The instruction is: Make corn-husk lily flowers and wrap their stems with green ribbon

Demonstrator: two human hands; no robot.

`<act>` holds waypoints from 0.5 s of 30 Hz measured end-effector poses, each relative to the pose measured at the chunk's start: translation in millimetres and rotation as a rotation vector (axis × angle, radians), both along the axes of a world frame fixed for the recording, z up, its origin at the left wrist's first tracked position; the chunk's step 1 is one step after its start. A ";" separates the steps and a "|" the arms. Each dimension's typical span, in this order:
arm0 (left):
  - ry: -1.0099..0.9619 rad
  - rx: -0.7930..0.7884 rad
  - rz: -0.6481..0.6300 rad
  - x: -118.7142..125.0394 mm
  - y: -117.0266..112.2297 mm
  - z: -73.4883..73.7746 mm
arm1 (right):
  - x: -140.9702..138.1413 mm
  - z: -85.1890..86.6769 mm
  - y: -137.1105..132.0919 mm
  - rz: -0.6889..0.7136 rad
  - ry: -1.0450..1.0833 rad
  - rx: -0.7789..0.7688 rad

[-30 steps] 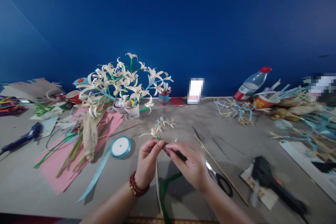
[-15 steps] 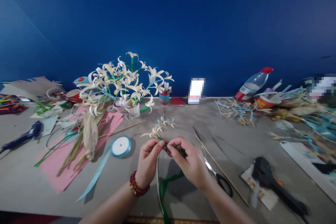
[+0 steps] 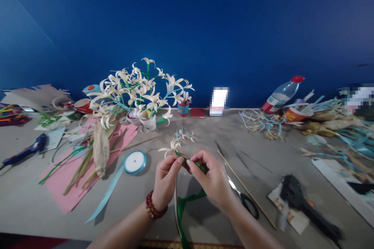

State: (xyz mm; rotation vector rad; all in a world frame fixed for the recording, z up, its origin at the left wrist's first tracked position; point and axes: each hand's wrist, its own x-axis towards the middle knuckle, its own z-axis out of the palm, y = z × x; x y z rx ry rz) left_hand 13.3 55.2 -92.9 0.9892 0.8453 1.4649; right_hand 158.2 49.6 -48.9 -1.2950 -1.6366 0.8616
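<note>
My left hand [image 3: 165,181], with a red bead bracelet on the wrist, pinches the stem of a small cream paper flower [image 3: 173,147] just below its petals. My right hand [image 3: 212,181] is closed on the same stem a little to the right, with a green ribbon [image 3: 187,204] wound on the stem and trailing down toward the table's near edge. Both hands meet at the middle front of the grey table [image 3: 204,132].
A bouquet of cream paper flowers [image 3: 137,89] stands in a cup at the back left. Nearby lie a blue ribbon spool [image 3: 134,162], pink paper [image 3: 73,179], scissors [image 3: 245,198], a thin wooden stick [image 3: 248,190], a black glue gun [image 3: 304,202], a blue glue gun [image 3: 23,153] and a plastic bottle [image 3: 282,94].
My right fingers have shifted slightly up and left along the stem, closer to my left hand. The flower stays in place.
</note>
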 end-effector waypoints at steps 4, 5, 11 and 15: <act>0.004 0.051 0.004 -0.6 -2.5 1.5 | -0.1 -0.8 0.9 -0.007 0.027 0.019; 0.009 0.072 -0.004 -0.8 -3.3 2.4 | 0.0 -0.8 0.9 -0.009 0.040 0.026; 0.006 0.111 -0.072 0.9 -4.3 8.0 | 2.7 -0.2 0.2 0.015 0.120 -0.038; -0.048 0.071 -0.105 3.6 -1.6 7.9 | 5.7 2.6 0.8 0.082 0.175 -0.090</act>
